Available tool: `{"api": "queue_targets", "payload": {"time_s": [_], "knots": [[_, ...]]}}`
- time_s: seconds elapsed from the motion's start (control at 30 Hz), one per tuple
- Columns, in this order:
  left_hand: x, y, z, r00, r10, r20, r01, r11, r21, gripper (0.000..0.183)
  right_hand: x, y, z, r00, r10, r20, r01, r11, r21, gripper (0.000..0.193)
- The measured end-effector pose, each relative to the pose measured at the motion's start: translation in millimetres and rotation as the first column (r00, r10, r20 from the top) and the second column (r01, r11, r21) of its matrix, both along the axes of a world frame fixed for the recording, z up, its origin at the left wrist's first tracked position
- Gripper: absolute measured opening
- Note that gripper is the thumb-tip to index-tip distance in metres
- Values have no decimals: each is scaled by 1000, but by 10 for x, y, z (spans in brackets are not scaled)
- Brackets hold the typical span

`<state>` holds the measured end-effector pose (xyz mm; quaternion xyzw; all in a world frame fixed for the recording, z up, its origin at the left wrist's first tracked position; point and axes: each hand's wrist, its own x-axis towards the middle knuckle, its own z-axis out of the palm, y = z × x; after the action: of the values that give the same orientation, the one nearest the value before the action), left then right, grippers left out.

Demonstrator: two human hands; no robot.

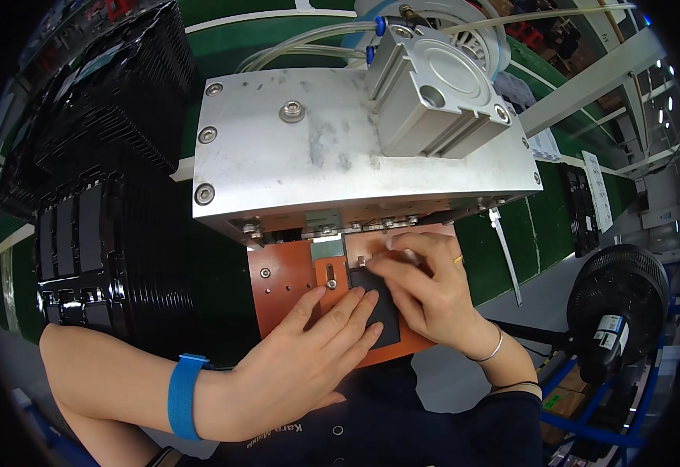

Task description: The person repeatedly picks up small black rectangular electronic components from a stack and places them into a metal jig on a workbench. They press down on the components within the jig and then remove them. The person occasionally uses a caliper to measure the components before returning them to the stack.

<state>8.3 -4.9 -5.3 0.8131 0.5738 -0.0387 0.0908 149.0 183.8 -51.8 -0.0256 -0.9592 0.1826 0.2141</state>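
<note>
A thin dark grey rectangular panel [387,317] lies on the orange base plate [279,268] under the press. My left hand [297,354] rests with its fingers stretched out over the left part of the panel, fingertips near a slotted orange block [330,274] with a screw. At the panel's far edge, my right hand [433,288] has thumb and index finger pinched together beside a small shiny piece [362,261]. What lies between those fingertips is too small and partly hidden to name.
Just beyond my hands stands a silver metal press [278,156] with an air cylinder [441,86] and clear hoses [309,35]. Stacked black trays [79,233] fill the left side. A black fan [620,303] stands at the right, near a green work surface [538,241].
</note>
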Motion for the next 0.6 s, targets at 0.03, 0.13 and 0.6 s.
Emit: {"api": "queue_targets", "payload": {"time_s": [0.03, 0.13, 0.6], "knots": [[1, 2, -1, 1000, -1, -2, 1, 1000, 0, 81, -10, -5, 9, 1000, 18, 8, -18, 999, 31, 38], [2, 13, -7, 1000, -6, -6, 5, 1000, -3, 82, -65, -12, 34, 998, 52, 43, -55, 995, 86, 40], [-72, 24, 53, 984, 131, 124, -124, 990, -61, 88, 350, -71, 40, 984, 153, 94, -140, 981, -137, 45]]}}
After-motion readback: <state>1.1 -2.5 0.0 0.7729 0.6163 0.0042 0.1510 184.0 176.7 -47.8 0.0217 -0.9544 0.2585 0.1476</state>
